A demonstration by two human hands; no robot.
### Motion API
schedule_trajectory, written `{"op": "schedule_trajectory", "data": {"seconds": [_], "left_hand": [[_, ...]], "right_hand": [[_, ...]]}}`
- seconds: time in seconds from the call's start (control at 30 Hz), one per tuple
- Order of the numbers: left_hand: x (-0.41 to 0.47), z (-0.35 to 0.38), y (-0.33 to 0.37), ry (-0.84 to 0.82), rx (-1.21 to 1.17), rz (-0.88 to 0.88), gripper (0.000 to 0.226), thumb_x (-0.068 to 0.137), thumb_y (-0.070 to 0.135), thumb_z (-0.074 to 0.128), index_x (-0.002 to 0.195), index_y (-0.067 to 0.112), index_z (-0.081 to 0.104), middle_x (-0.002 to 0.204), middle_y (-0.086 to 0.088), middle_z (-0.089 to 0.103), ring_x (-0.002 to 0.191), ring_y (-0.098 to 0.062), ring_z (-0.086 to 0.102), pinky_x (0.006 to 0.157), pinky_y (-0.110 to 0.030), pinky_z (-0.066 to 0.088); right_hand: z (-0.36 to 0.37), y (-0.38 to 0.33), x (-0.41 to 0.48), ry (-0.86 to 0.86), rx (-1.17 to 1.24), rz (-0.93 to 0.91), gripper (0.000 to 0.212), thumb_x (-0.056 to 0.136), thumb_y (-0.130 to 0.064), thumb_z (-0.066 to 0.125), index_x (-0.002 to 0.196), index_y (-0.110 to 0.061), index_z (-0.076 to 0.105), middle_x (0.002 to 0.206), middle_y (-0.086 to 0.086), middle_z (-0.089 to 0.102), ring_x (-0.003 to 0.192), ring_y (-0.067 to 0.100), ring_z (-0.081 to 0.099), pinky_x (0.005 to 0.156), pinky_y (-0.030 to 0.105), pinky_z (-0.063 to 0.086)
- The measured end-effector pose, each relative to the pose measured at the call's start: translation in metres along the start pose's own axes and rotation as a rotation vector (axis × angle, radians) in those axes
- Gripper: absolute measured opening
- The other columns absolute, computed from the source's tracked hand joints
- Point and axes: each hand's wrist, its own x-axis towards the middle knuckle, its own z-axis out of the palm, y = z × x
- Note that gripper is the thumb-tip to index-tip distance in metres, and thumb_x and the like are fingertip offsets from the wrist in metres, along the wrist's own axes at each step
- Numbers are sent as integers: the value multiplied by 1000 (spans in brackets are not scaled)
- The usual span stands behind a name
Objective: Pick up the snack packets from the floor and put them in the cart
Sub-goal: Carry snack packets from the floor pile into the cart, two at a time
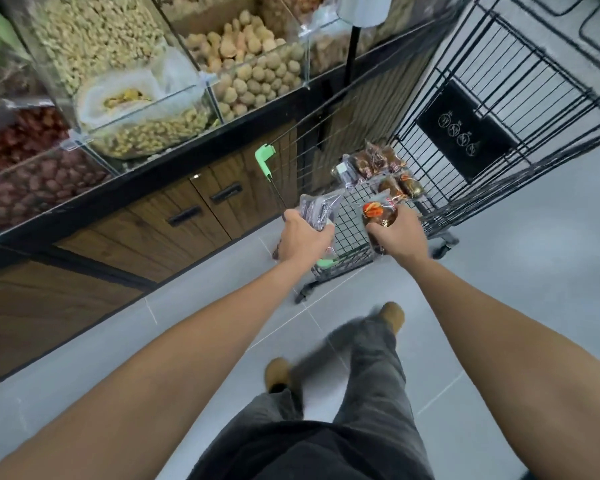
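Note:
A black wire cart [354, 233] with green corner caps stands on the grey floor ahead of me. My left hand [303, 237] grips a purple-grey snack packet [314, 211] over the cart's near left corner. My right hand [395, 233] holds a clear packet of brown snacks with a red and orange label [376, 216] above the cart's basket. Several clear packets of brown snacks [378, 168] lie at the far end of the basket.
A display counter with clear bins of nuts and snacks [125, 98] and wooden cabinet doors [201, 209] runs along the left. A larger black wire cart [520, 98] stands to the right. My legs and tan shoes [392, 315] are on the grey tiled floor [516, 271].

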Motion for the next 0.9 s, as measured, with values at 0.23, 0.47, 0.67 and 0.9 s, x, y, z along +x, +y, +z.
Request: {"op": "schedule_trajectory", "data": {"seconds": [0.23,0.47,0.67,0.9], "left_hand": [[55,82,64,-33,-84,-147,41,85,31,62,108,17,31,83,3,58,60,-11,63,47,-26,45],[116,172,115,68,-287,-397,42,82,19,63,108,14,31,89,-2,57,68,-13,61,47,-27,46],[182,252,118,92,-380,-534,44,82,16,66,104,18,28,93,-9,61,65,-17,65,52,-32,57],[246,319,90,117,-390,-579,44,80,16,70,107,15,35,94,-10,64,65,-19,70,48,-29,57]], "right_hand": [[-44,29,114,-105,-42,13,27,74,-31,68,91,-15,54,80,0,60,71,18,57,64,30,45],[-75,60,230,-257,-141,-22,25,77,-22,71,75,-25,47,73,-6,58,71,16,60,67,34,50],[-67,99,318,-336,-202,0,29,83,-16,69,67,-24,46,70,-2,59,62,13,57,56,27,41],[-27,157,383,-374,-255,2,21,80,-23,74,92,-15,58,78,-4,61,67,9,59,60,21,46]]}}
